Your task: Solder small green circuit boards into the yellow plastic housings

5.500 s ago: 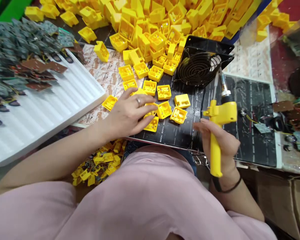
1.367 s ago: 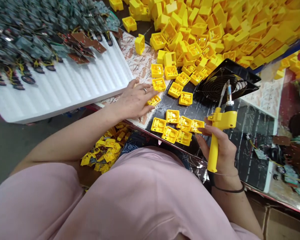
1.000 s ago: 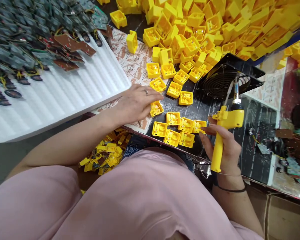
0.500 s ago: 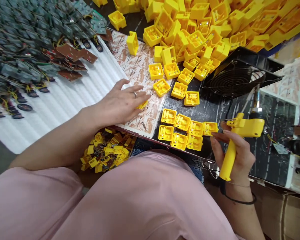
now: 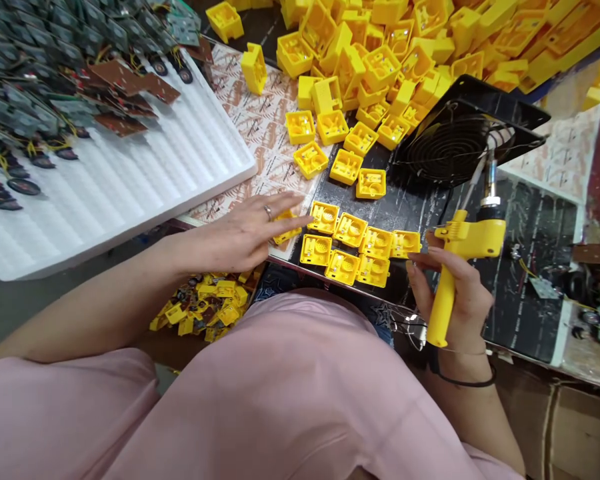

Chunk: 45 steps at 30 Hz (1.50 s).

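Over a black bench mat (image 5: 530, 293), two hands work among small yellow plastic cases (image 5: 350, 230).
Left hand (image 5: 240, 237) lies open, fingers spread, gripping nothing, above one loose case (image 5: 286, 227) at the row's 9 o'clock. Right hand (image 5: 463, 293) curls firmly around a yellow soldering iron (image 5: 443, 293), fingertips just beside the end case (image 5: 405, 244). A heap of cases (image 5: 380, 60) sits at 12 o'clock, a wire-guarded fan (image 5: 455, 147) at 1, and a foam tray (image 5: 145, 193) of circuit boards (image 5: 25, 113) at 10.
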Tool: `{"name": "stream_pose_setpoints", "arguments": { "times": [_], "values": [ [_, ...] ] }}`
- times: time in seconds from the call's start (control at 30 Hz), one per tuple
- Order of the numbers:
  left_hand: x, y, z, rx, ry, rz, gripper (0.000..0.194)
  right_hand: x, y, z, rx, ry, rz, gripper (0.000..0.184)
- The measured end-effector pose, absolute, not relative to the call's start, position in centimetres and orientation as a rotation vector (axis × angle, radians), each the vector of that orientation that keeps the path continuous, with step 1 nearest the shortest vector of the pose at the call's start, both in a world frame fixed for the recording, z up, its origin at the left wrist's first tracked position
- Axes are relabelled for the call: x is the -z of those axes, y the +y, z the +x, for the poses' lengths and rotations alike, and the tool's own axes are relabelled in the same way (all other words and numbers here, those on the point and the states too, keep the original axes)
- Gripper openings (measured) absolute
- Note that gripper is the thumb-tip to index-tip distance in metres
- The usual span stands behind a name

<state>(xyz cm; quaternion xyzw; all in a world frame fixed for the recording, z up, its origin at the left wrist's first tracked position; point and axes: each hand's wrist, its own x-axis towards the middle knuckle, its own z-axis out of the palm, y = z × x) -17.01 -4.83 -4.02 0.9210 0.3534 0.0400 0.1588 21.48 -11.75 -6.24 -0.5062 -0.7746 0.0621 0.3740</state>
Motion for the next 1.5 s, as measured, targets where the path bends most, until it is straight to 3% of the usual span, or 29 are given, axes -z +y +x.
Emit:
{"name": "stream_pose_setpoints", "arguments": {
  "times": [0.17,0.43,0.67,0.83,0.97,1.07,1.23,1.3,1.4,1.5],
  "values": [
    [5.9,-6.9,-16.9,-0.38,1.424,2.502,0.067,6.1,-11.6,22.6,-0.134,-2.028,-1.252,0.06],
    [6.3,-7.7,-16.9,-0.426,1.021,2.559,0.067,6.7,-11.8,23.7,-0.287,-2.103,-1.181,0.069],
    [6.2,-5.9,-11.9,-0.363,1.107,2.759,0.098,7.6,-10.0,21.0,-0.227,-2.288,-1.014,0.077],
    [6.8,-3.8,-8.7,-0.163,0.94,2.788,0.112,9.0,-8.5,19.2,-0.114,-2.437,-0.945,0.068],
    [7.3,-4.2,-6.7,-0.207,0.968,2.821,0.097,9.1,-7.4,19.5,-0.074,-2.454,-0.906,0.053],
    [5.9,-5.0,-6.2,-0.136,1.025,2.807,0.093,8.8,-7.0,20.2,-0.04,-2.453,-0.875,0.052],
    [0.6,-2.2,-12.5,-0.007,1.605,2.807,0.045,8.3,-7.4,21.3,-0.164,-2.285,-0.931,0.066],
    [-1.0,0.8,-16.9,0.057,1.915,2.694,0.051,7.7,-8.0,21.5,-0.138,-2.177,-0.978,0.069],
    [-1.9,5.1,-23.0,0.477,2.275,2.415,0.036,6.5,-9.1,21.0,-0.013,-2.102,-1.0,0.074],
    [-2.0,7.0,-26.9,0.459,2.408,2.305,0.072,5.9,-9.8,20.6,0.125,-2.083,-1.06,0.07]
  ]
}}
